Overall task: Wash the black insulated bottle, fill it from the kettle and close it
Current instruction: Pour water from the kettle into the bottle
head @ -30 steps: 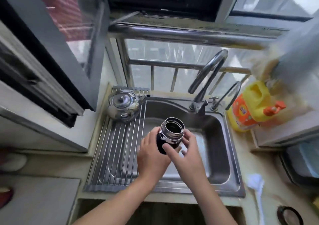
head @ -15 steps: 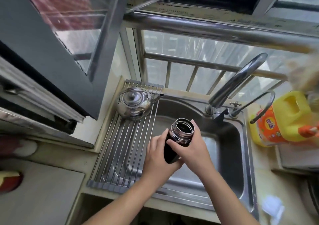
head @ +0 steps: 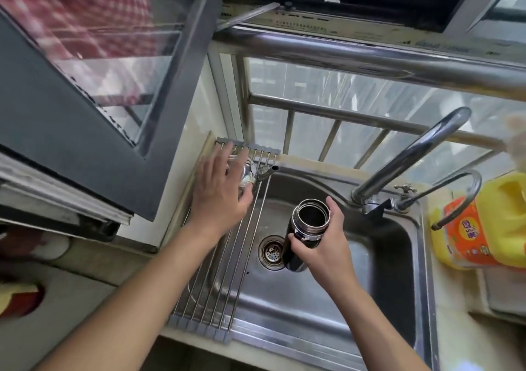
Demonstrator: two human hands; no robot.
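Gripping the open bottle over the sink, the right hand stayed clamped; left hand, fingers spread, covered the kettle.

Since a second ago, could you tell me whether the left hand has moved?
Yes. The left hand left the black bottle and went left and back along the drying rack, now reaching over the kettle.
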